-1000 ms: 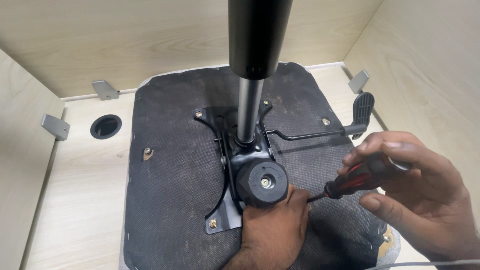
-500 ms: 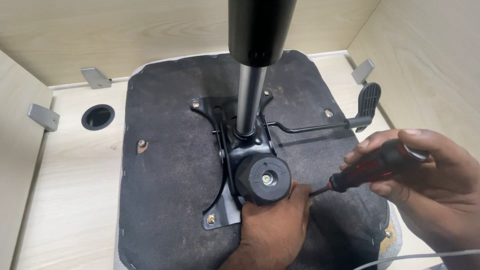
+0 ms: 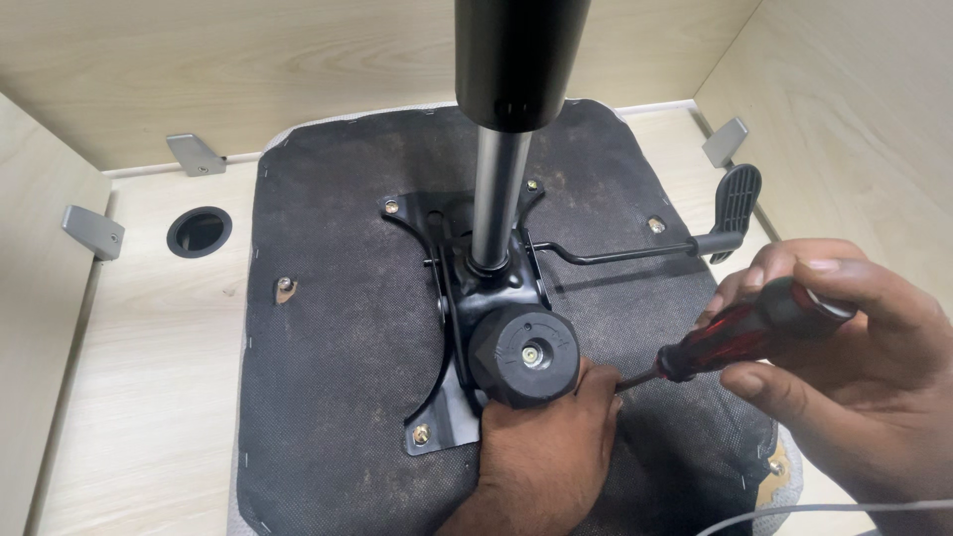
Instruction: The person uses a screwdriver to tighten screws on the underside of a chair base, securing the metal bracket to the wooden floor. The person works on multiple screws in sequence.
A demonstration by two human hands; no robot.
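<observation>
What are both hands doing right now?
Left hand: resting against the black round knob on the metal plate, not visibly gripping anything.
Right hand: closed around the red-and-black screwdriver.

Seat underside (image 3: 338, 347): dark charcoal woven fabric. Mounting plate (image 3: 452, 417), knob (image 3: 524, 355), lever (image 3: 735, 199): black. Screwdriver handle (image 3: 754, 328): red-and-black. Table (image 3: 149, 377): pale wood grain.

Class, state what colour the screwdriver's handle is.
The screwdriver handle is red with black, seen in the head view.
</observation>
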